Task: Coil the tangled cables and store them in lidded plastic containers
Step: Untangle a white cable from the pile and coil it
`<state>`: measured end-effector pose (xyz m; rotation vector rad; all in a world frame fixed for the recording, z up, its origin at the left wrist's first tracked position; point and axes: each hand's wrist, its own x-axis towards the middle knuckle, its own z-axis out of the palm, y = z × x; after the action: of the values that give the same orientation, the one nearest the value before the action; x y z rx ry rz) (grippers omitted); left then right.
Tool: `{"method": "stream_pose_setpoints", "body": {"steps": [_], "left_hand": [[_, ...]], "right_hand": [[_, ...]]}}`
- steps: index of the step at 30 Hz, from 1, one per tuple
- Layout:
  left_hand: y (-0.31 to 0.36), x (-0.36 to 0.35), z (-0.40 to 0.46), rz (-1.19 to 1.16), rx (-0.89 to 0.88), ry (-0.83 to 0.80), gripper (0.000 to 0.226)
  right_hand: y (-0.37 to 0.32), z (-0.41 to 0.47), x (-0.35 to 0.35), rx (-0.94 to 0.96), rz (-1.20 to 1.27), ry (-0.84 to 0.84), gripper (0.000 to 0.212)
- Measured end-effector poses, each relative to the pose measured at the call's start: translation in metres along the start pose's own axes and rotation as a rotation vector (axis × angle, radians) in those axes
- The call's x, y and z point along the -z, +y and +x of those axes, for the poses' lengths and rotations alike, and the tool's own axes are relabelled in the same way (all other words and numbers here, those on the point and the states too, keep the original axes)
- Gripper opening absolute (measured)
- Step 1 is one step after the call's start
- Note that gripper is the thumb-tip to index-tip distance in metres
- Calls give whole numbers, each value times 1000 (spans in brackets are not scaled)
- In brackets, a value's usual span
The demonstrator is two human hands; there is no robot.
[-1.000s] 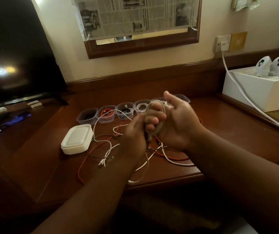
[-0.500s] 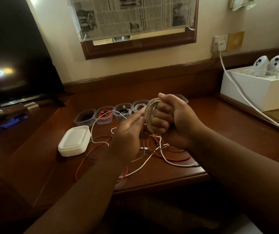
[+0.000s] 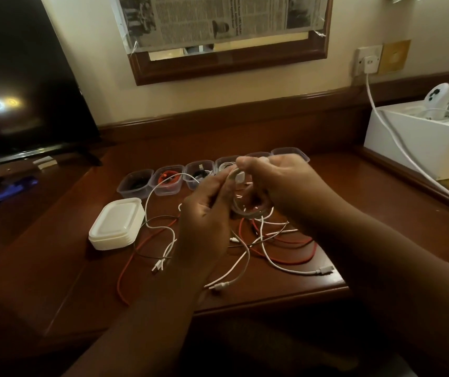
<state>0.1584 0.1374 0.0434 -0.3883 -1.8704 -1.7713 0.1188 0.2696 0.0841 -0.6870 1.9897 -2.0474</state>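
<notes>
The thin white cable coil (image 3: 245, 205) is up in the air above the brown wooden desk (image 3: 381, 213). The right hand (image 3: 280, 186) pinches its top and the left hand (image 3: 207, 213) grips its side. It looks light and floppy, so holding all the loops together should stop it springing open.

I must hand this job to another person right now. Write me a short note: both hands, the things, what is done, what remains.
Left hand and right hand both hold the white cable coil above the desk.
Row of open containers at the back; several already hold coiled cables.
Stack of lids lies on the left.
Left: finish this coil, store it, coil the loose red and white cables, fit lids.
</notes>
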Motion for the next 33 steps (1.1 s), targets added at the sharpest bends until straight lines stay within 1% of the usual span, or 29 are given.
{"method": "stream_pose_setpoints", "body": {"steps": [2,4,5,7,10,12,14,16,17,18,20,22,25,27,29,31,33], "left_hand": [[1,0,7,6,-37,-7,20],[-1,1,15,37,-71,4,22],[-3,2,20,79,-88,7,21],[-9,3,30,130,-59,-34,21],[-26,1,43,111,39,-123,24],[-37,0,52,92,79,-118,25],[-47,-3,62,89,74,-104,24],[-56,-4,73,102,72,-120,23],[-62,-5,78,102,89,-124,22],[-66,-5,83,100,110,-131,22],[-81,-5,89,142,144,-120,23],[-99,-3,95,182,161,-90,24],[-125,-2,101,294,175,-91,23],[-136,-2,103,268,224,-84,23],[-147,-1,102,271,237,-70,21],[-156,-1,102,312,181,-83,21],[-161,2,105,341,131,-95,22]], "right_hand": [[1,7,1,2,89,-53,44],[2,14,-1,22,232,-130,38],[3,18,-1,25,292,-156,44],[7,30,4,11,378,-206,52],[16,49,12,-43,411,-234,49],[24,60,13,-45,407,-185,52],[33,71,13,16,322,-33,55],[40,81,11,68,303,95,46],[44,87,11,63,321,110,42],[49,93,11,51,320,110,42],[61,105,13,45,232,121,46],[74,118,17,81,80,139,39],[98,135,26,140,-157,190,35],[117,145,31,195,-348,231,37],[135,152,35,273,-531,255,28],[147,155,41,326,-593,246,23],[152,158,46,318,-577,186,21]]}}
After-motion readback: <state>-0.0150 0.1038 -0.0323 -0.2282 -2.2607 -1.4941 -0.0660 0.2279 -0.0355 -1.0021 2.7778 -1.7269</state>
